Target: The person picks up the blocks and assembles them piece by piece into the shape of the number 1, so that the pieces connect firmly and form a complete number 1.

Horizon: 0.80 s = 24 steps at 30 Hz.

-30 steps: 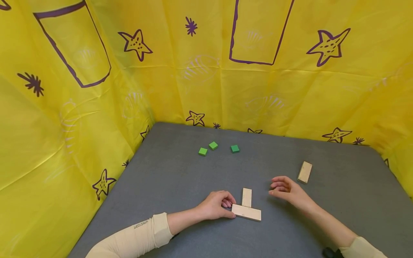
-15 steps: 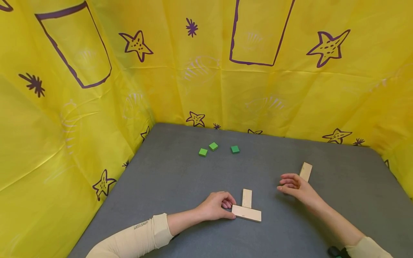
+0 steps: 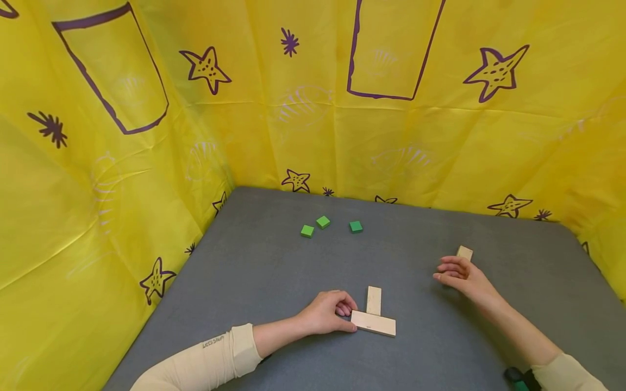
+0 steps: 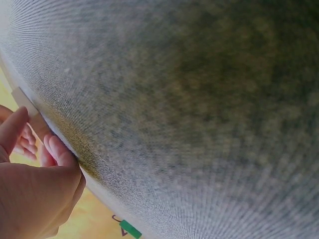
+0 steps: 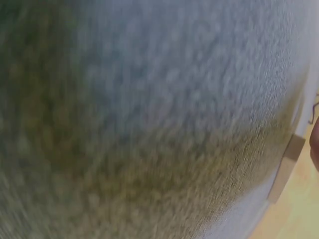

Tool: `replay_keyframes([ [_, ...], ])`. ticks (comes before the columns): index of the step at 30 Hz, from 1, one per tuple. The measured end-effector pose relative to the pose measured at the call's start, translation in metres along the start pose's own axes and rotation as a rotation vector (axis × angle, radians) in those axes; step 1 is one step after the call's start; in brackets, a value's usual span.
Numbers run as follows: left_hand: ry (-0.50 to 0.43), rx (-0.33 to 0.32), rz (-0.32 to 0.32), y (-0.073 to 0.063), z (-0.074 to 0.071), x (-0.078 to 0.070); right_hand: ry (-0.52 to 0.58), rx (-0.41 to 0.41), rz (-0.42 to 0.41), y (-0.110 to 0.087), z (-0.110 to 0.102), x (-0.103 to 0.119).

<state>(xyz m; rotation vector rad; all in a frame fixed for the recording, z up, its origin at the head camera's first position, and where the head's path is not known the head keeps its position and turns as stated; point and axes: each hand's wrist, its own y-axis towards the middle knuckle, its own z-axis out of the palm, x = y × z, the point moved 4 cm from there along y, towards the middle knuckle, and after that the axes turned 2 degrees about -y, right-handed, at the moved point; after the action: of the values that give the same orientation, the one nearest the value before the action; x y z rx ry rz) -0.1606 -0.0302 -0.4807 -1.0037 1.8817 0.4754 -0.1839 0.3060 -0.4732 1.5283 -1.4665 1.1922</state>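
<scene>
In the head view, my left hand [image 3: 325, 313] pinches the left end of a flat, pale wooden block [image 3: 374, 323] between thumb and fingers. A second wooden block [image 3: 374, 300] lies against its far long side, so the pair makes an upside-down T. The left wrist view has the fingertips right on the pinched block [image 4: 36, 118]. My right hand [image 3: 462, 278], its fingers loosely bent and holding nothing, is over the table at the right. It partly covers a third wooden block [image 3: 465, 252], whose far end shows beyond the knuckles. The right wrist view catches a wooden block [image 5: 286, 170] beside a fingertip.
Towards the back of the grey table [image 3: 264, 255] lie two light green square tiles, one nearer [image 3: 307, 231] and one farther [image 3: 323, 221], with a darker green tile [image 3: 356, 227] to their right. A yellow printed cloth [image 3: 274, 130] hangs around the table's far and left edges.
My right hand has moved right and slightly away from me, covering more of the third wooden block. My left hand and the two blocks beside it have stayed put.
</scene>
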Motion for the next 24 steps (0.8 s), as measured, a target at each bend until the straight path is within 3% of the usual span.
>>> replay_keyframes([
  [11,0.0,-0.006,-0.002,0.0,0.0,0.0,0.072,-0.055,-0.076,0.003,-0.019,-0.005],
  [24,-0.016,-0.005,-0.006,-0.001,0.0,-0.001,0.106,-0.105,-0.04,0.008,-0.043,-0.016],
])
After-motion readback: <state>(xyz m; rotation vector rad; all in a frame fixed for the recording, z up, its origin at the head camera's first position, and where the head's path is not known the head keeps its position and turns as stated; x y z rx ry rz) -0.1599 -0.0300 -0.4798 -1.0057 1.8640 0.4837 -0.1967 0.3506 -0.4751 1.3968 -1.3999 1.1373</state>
